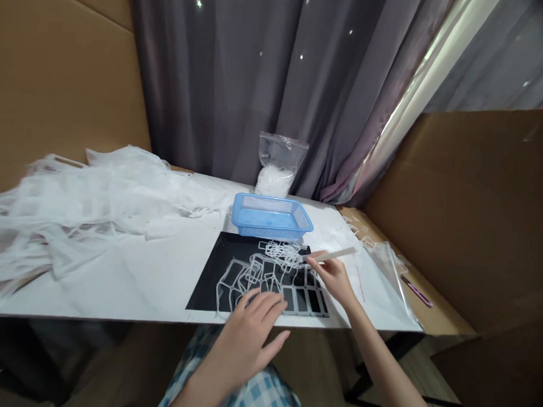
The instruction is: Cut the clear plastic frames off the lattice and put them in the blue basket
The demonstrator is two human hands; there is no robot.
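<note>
My right hand (334, 278) is closed around a thin light stick-like tool (337, 254), over the right back part of a black mat (211, 273). Its tip is near a small heap of white loops (283, 253). My left hand (253, 324) lies palm down with fingers apart at the mat's front edge, over a tangle of thin white frames (249, 275) linked together. Behind the mat stands a blue plastic basket (271, 232).
A large pile of white sheets (94, 194) covers the table's left. Behind the basket stands a clear zip bag (276, 179) with white pieces. At the right lie clear plastic film (388, 276) and a pink-handled cutter (416, 291). Cardboard walls (480, 208) flank the table.
</note>
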